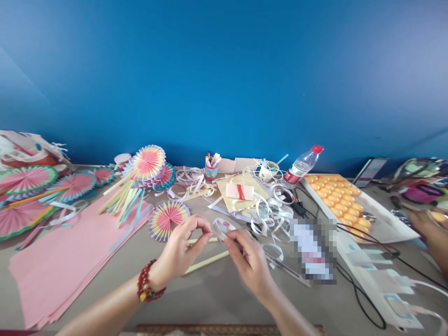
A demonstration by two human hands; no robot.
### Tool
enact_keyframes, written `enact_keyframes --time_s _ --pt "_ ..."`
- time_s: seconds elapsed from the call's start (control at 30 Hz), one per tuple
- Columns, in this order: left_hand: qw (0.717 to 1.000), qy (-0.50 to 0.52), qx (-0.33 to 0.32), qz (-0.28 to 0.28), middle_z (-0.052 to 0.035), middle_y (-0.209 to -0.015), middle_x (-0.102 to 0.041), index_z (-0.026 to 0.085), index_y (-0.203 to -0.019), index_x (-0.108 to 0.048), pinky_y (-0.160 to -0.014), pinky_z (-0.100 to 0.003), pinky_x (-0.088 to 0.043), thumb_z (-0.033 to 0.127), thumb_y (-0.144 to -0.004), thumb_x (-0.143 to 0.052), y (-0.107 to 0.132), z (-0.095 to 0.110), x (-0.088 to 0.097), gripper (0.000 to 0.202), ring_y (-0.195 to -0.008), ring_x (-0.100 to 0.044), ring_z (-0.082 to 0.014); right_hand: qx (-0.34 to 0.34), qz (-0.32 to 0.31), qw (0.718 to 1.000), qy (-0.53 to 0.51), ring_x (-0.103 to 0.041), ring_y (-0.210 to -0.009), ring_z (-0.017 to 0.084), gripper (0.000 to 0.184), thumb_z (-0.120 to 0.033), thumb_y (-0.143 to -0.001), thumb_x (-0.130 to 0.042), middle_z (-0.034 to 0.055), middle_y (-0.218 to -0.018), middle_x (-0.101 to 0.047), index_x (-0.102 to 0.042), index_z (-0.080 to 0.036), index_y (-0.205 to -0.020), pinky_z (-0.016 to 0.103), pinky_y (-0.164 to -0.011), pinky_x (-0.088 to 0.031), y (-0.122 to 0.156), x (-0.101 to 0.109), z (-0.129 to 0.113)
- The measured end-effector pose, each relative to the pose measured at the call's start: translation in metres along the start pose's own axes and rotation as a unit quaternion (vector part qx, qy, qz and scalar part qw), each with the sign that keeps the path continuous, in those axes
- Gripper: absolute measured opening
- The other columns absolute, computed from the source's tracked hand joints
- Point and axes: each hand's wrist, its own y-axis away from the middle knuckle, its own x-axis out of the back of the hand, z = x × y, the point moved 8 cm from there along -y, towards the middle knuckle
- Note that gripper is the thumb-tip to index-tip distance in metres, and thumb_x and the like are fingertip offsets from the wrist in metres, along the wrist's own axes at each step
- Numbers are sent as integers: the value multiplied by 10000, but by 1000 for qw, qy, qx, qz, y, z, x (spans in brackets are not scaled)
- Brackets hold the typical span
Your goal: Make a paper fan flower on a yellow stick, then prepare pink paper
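My right hand (251, 261) pinches a small roll of clear tape (223, 227) between thumb and fingers. Just left of it, my left hand (185, 247) has its thumb and index finger curled together; whatever they hold, if anything, is too small to make out. Behind the left hand lies a round pleated paper fan (167, 220), pink and yellow with a lilac edge. Below both hands a pale yellow paper strip (206, 262) rests on the grey table (210, 298). A utility knife (290, 269) lies right of my right hand, beside curled white paper strips (271, 212).
Pink paper sheets (66, 261) and several finished fans (149, 161) spread leftward. Behind are a pen cup (211, 169) and a bottle (303, 167). To the right lie a tray of orange domes (395, 224), a power strip (376, 284), cables and another person's hand (432, 238).
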Motion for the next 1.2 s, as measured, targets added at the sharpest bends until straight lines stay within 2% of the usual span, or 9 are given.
enact_keyframes --time_s 0.23,0.47,0.63,0.77,0.87,0.97,1.03,1.13,1.2 --pt "998 21 60 -23 -30 -897 -668 202 -961 -634 -747 -238 -492 290 -892 -612 -3 -11 -5 114 -854 -629 -163 71 4 996 48 -513 -665 165 145 -221 -935 -533 5 -697 -584 -557 -211 -792 295 -687 -390 -6 9 -16" --pt "997 5 61 -36 -21 -869 -656 192 -868 -605 -792 -260 -474 230 -885 -595 -9 -5 -3 43 -839 -621 -160 95 -31 994 49 -487 -641 148 149 -182 -949 -499 -18 -667 -552 -536 -218 -809 337 -806 -398 -13 12 -23" --pt "999 -16 26 -41 -20 -857 -629 199 -859 -570 -755 -254 -459 250 -920 -549 -7 4 -5 82 -815 -591 -158 90 -32 994 46 -501 -644 143 137 -168 -940 -510 -20 -696 -562 -529 -220 -815 374 -915 -380 -13 15 -21" --pt "999 -19 6 -33 -24 -845 -600 202 -877 -537 -705 -243 -441 245 -949 -492 -2 11 -7 96 -779 -560 -153 71 -14 997 10 -531 -722 165 132 -201 -949 -509 4 -739 -581 -547 -216 -823 333 -831 -408 -12 15 -15" --pt "999 -13 7 -31 -26 -847 -591 200 -877 -524 -677 -236 -423 226 -950 -477 0 13 -9 90 -771 -549 -152 11 -17 999 -45 -529 -730 164 175 -280 -955 -514 20 -764 -568 -573 -203 -809 273 -679 -411 -11 12 -2" --pt "999 10 20 -29 -36 -865 -595 195 -882 -521 -685 -241 -419 227 -946 -479 0 10 -12 83 -807 -557 -162 -77 -37 991 -106 -425 -571 120 269 -370 -961 -499 -11 -670 -489 -585 -191 -780 239 -507 -317 -9 3 13" --pt "998 33 33 -30 -39 -865 -597 190 -882 -521 -683 -242 -415 237 -945 -484 -1 6 -16 87 -810 -555 -163 -112 -33 985 -128 -345 -513 102 308 -411 -956 -498 -35 -612 -423 -579 -187 -761 238 -463 -255 -8 -2 18" --pt "996 63 58 -36 -20 -810 -577 184 -867 -519 -646 -232 -397 262 -940 -501 -4 -2 -22 108 -726 -520 -139 -104 -9 987 -119 -356 -521 101 323 -425 -953 -496 -32 -617 -436 -558 -185 -746 233 -463 -262 -8 -4 17" --pt "994 77 72 -25 -1 -758 -549 182 -856 -524 -614 -223 -382 288 -935 -518 -7 -8 -19 133 -673 -490 -125 -94 27 991 -95 -414 -546 113 321 -422 -958 -488 -19 -641 -489 -564 -187 -752 231 -484 -308 -8 6 22"
